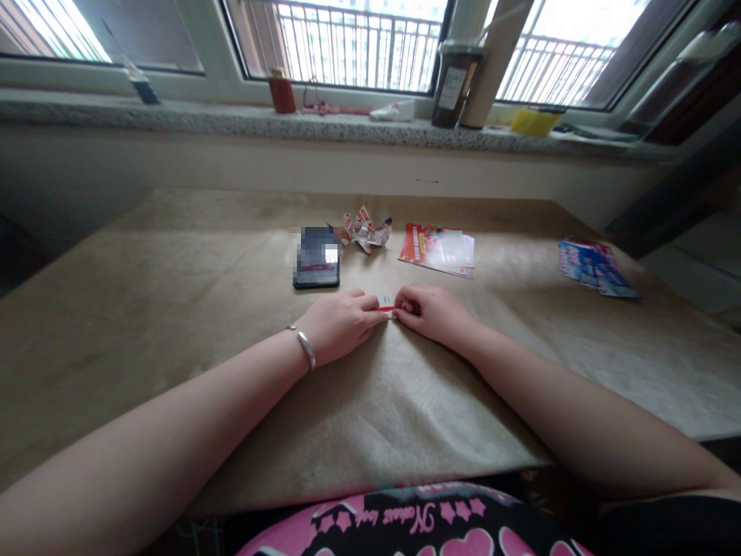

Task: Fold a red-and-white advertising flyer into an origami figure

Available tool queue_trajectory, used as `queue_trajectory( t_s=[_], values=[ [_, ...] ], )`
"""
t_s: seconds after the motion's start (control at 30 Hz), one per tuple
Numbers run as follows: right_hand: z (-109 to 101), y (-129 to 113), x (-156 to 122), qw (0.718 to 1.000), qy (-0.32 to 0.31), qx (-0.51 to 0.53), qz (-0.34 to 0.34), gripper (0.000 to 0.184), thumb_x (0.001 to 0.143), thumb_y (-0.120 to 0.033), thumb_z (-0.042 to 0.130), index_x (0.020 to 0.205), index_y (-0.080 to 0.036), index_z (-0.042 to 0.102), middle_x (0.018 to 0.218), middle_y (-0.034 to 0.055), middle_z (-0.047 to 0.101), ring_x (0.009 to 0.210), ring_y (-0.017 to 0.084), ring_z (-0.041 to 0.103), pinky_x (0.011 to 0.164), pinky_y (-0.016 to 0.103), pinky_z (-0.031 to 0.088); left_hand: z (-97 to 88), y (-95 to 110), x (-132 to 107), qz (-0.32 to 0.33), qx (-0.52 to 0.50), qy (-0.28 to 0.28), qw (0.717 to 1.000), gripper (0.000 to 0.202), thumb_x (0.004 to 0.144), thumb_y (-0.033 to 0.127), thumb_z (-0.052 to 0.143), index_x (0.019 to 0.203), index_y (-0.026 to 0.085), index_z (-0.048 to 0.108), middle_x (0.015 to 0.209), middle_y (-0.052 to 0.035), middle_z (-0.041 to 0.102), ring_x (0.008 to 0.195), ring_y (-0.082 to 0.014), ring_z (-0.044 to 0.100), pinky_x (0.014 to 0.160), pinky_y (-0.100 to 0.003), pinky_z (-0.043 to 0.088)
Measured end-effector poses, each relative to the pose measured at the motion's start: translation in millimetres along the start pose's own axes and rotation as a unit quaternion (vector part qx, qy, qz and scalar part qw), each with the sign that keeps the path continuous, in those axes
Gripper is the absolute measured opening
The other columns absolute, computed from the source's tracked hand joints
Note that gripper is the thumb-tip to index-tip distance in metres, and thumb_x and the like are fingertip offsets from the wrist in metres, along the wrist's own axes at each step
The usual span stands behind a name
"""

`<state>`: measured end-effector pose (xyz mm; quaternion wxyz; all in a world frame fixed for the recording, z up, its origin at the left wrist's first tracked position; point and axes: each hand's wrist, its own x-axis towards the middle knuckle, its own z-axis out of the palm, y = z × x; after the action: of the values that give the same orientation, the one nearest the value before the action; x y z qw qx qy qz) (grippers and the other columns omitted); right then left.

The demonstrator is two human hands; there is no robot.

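Note:
A small white piece of paper (386,301) with a red strip lies on the table between my hands, its near edge folded. My left hand (346,324) pinches its left end, fingers pressed together, with a silver bracelet on the wrist. From the right, my right hand (434,311) grips the other end between thumb and curled fingers. Most of the paper is covered by the fingertips. Just beyond my left hand lies a dark phone (318,259). Several crumpled or folded paper pieces (364,232), white with red, sit beside the phone.
A small stack of red and white printed sheets (438,249) lies past my right hand. Blue printed leaflets (596,268) are fanned out farther right. The table (144,309) meets a wall below a stone windowsill (359,127), which bears a red container (282,91) and a dark lidded jar (455,85).

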<state>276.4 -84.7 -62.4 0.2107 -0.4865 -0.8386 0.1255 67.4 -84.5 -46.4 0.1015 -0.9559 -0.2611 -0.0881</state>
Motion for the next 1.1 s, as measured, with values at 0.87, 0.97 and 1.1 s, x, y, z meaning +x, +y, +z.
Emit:
queue_trajectory(
  t_s=[0.87, 0.97, 1.1],
  values=[
    [-23, -8, -7, 0.974, -0.047, -0.193, -0.107, 0.017, 0.082, -0.022, 0.054, 0.079, -0.023, 0.071, 0.084, 0.0012, 0.067, 0.076, 0.015, 0.059, 0.062, 0.025, 0.035, -13.3, 5, 6, -0.042, -0.022, -0.080, 0.996, 0.022, 0.086, 0.015, 0.049, 0.096, 0.020, 0.069, 0.094, -0.0054, 0.063, 0.086, -0.0177, 0.057, 0.071, -0.027, 0.050],
    [-25, -9, -7, 0.970, -0.058, -0.208, -0.113, 0.018, 0.083, -0.022, 0.054, 0.079, -0.022, 0.071, 0.084, 0.0013, 0.067, 0.074, 0.015, 0.059, 0.060, 0.026, 0.034, -12.1, 4, 5, -0.035, -0.027, -0.071, 0.997, 0.023, 0.086, 0.015, 0.050, 0.097, 0.020, 0.069, 0.094, -0.0052, 0.064, 0.086, -0.0171, 0.058, 0.072, -0.027, 0.051],
    [-26, -7, -9, 0.965, -0.062, -0.222, -0.122, 0.019, 0.085, -0.023, 0.053, 0.079, -0.024, 0.071, 0.086, 0.0004, 0.069, 0.074, 0.015, 0.059, 0.059, 0.026, 0.033, -8.5, 0, 3, -0.025, -0.043, -0.056, 0.997, 0.023, 0.084, 0.014, 0.052, 0.096, 0.022, 0.070, 0.098, -0.0033, 0.066, 0.087, -0.0165, 0.059, 0.076, -0.027, 0.051]
  ],
)
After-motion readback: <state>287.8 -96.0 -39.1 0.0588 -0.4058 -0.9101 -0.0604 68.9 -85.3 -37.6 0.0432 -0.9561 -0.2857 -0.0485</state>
